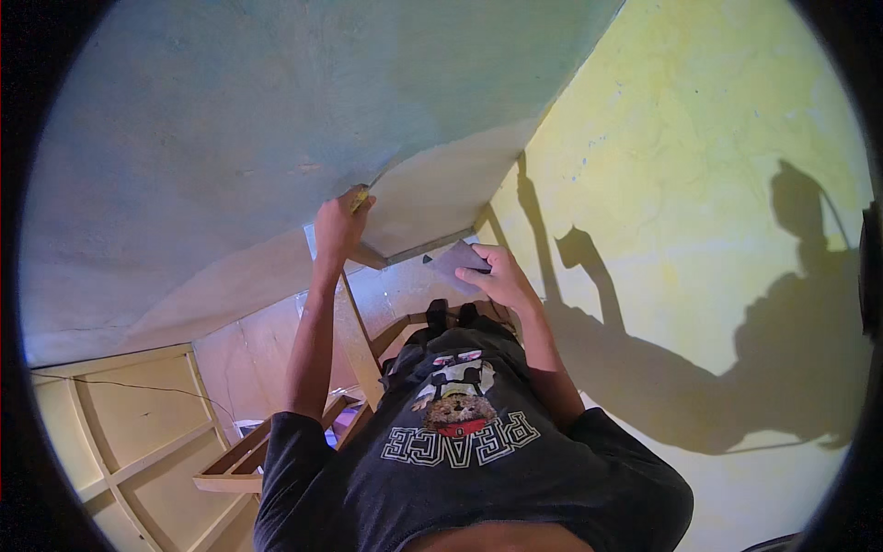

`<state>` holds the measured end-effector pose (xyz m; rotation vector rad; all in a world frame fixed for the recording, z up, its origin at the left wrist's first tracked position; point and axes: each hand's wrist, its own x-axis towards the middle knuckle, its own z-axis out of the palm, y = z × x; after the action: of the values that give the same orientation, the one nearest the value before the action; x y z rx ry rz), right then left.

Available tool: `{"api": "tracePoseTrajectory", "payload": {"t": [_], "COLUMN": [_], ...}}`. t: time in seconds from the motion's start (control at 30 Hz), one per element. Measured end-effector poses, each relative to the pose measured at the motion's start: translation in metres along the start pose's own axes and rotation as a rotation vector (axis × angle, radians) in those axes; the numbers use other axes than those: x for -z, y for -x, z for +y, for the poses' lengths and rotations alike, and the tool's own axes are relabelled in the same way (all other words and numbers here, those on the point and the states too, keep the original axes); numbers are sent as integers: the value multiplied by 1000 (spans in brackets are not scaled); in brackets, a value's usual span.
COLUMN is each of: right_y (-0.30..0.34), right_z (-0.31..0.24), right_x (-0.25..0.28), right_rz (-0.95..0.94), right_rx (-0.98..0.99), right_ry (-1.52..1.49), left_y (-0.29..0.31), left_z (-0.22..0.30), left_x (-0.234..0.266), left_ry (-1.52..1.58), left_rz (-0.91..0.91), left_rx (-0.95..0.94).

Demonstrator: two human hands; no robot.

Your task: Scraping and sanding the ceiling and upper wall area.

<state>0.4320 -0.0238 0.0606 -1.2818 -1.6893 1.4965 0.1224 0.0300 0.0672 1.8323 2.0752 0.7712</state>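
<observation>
My left hand [338,230] is raised to the blue-grey wall [230,138], its fingers closed round a small yellow object [361,197]. Most of that object is hidden in the grip, so I cannot tell its kind. It is at the lower edge of the blue-grey area, where a paler, whitish patch [451,184] begins. Lower and to the right, my right hand [499,279] pinches a thin, flat, greyish sheet [451,261] with a dark corner. The sheet is held apart from the wall.
A yellow wall [681,120] with flaked spots meets the blue-grey wall at a corner on the right and carries my shadow. My feet [439,313] are beside a wooden frame [391,336]. Lower left are a wooden rack [230,481], a panelled door [138,428] and a thin cable.
</observation>
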Motion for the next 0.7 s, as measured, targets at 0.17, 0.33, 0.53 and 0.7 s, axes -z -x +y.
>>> {"api": "tracePoseTrajectory", "payload": {"t": [0.17, 0.33, 0.53, 0.7], "right_y": [1, 4, 14, 21], "right_z": [-2, 1, -3, -14], "right_x": [4, 11, 19, 25], "right_rz": [31, 75, 78, 76], "right_rx": [10, 40, -51, -63], "right_ry": [-5, -33, -102, -86], "left_y": [-18, -22, -15, -12], "left_z": [10, 7, 6, -2], "left_x": [-11, -45, -76, -97], "left_ry": [-45, -67, 27, -2], "left_rz": [-21, -53, -54, -35], "left_rx": [-47, -93, -10, -47]}}
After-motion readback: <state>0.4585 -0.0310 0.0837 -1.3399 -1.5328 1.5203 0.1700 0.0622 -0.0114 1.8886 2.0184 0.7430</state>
